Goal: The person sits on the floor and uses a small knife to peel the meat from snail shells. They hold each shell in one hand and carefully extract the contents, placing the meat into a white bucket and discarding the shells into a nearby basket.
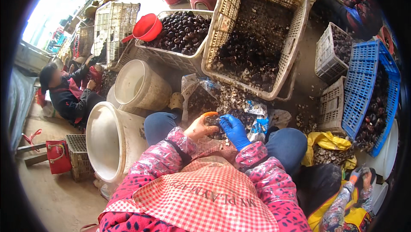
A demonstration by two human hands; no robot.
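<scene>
My left hand [201,126], bare but for an orange cover on one finger, grips a small dark round piece [212,121], perhaps a snail or a nut. My right hand [235,130], in a blue glove, meets it at the piece's right side; whether it holds a tool cannot be seen. Both hands are above my lap, over a red checked apron [205,187]. Just beyond them lies an open plastic bag [190,91] with dark and pale fragments. A large beige plastic crate [208,52] of dark pieces and debris stands tilted farther ahead.
Left of my knees stand a large white bucket [123,142] and a smaller one [146,86]. A red scoop [148,27] rests on a crate [173,57] of dark round pieces. To the right is a blue crate [359,84]. People sit at left [72,94] and lower right [340,203].
</scene>
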